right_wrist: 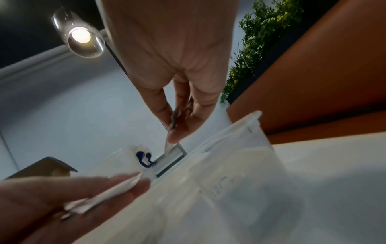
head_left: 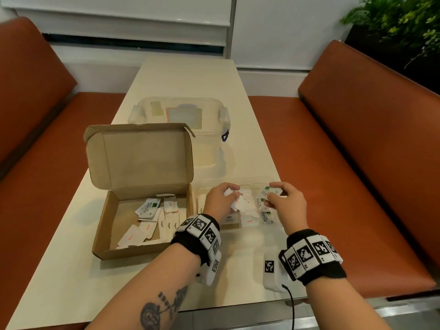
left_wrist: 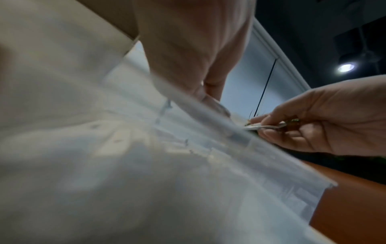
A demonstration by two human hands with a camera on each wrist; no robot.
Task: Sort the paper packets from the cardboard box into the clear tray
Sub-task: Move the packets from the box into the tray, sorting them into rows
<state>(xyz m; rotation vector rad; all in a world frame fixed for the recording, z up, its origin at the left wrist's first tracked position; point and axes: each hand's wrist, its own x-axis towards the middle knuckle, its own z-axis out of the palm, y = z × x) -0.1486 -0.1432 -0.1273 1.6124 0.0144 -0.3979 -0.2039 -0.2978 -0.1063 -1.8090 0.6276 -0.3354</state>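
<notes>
An open cardboard box on the left holds several loose paper packets marked Stevia, Sugar and Salt. Right of it stands the clear tray, with sorted packets inside. Over the tray's middle, my left hand grips a small bunch of white packets. My right hand pinches Stevia packets above the tray's right section. In the right wrist view, the right hand's fingers pinch thin packets edge-on, and the left hand holds white packets by the tray rim.
A clear lidded storage container with a blue latch stands behind the box and tray. The box's raised lid stands between them. Orange benches flank the table. The table's near edge runs just below my wrists. A plant is at the far right.
</notes>
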